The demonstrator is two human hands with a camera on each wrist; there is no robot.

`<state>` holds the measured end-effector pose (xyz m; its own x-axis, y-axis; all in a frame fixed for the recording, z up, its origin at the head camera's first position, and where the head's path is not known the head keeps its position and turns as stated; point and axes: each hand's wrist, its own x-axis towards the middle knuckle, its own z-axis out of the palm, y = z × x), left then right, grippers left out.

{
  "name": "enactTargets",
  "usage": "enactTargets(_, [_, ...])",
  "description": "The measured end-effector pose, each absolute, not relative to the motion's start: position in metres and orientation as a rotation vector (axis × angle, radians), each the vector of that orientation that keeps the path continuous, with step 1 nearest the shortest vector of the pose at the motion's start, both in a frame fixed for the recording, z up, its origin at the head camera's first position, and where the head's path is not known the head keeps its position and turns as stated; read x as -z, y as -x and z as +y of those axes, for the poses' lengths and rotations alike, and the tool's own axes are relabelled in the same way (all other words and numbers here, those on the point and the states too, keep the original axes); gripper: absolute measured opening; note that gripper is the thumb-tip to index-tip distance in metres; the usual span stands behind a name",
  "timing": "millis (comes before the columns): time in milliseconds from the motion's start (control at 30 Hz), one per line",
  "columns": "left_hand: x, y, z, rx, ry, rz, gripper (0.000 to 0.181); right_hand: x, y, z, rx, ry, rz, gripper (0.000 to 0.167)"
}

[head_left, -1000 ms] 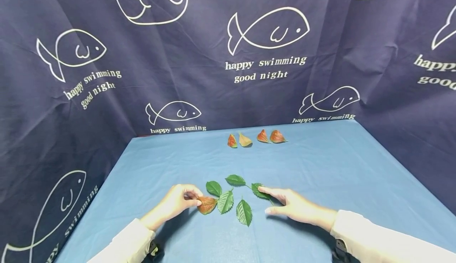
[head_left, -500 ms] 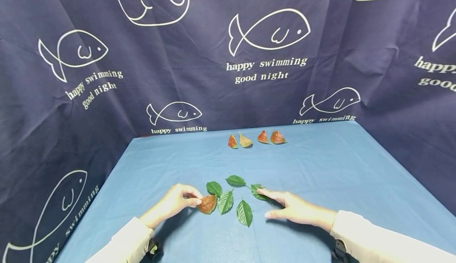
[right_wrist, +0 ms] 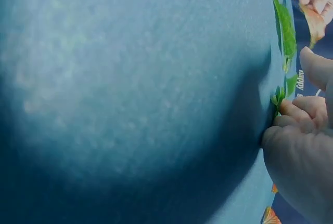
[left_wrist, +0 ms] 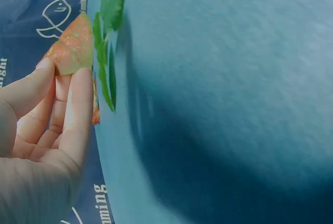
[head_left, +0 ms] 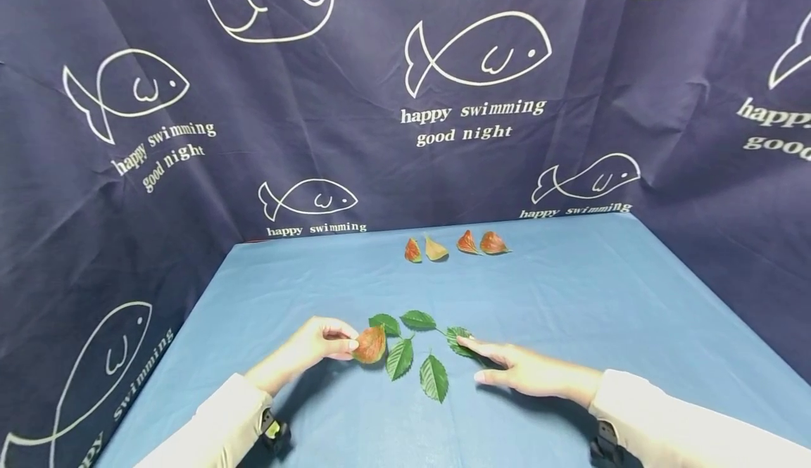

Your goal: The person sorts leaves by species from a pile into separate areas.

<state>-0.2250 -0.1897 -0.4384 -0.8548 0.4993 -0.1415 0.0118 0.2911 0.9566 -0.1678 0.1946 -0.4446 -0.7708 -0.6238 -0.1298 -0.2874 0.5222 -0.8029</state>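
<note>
The left hand [head_left: 315, 348], lower left of the head frame, pinches a red leaf [head_left: 371, 345] between thumb and fingers, above the bench [head_left: 570, 299]. The right hand [head_left: 526, 369], lower right, has fingers extended, touching one green leaf [head_left: 455, 341]. Four green leaves [head_left: 434, 379] lie between the hands. Four autumn leaves [head_left: 493, 243] line frame centre.
</note>
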Motion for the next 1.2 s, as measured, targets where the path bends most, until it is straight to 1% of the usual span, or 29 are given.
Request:
enactTargets(300, [0.428,0.234,-0.184,-1.654,-0.449,2.109,0.029,0.446,0.164,0.192,1.061,0.771,2.451,0.063])
enactTargets(567, [0.423,0.246,-0.178,-1.707,-0.414,2.158,0.025,0.445,0.163,0.191,1.024,0.777,2.487,0.065])
enactTargets(767, [0.417,0.255,-0.170,-1.689,-0.413,2.201,0.028,0.443,0.163,0.190,1.040,0.807,2.506,0.063])
enactTargets(1200, [0.413,0.270,-0.154,-1.680,-0.421,2.245,0.024,0.438,0.165,0.186,1.069,0.831,2.629,0.062])
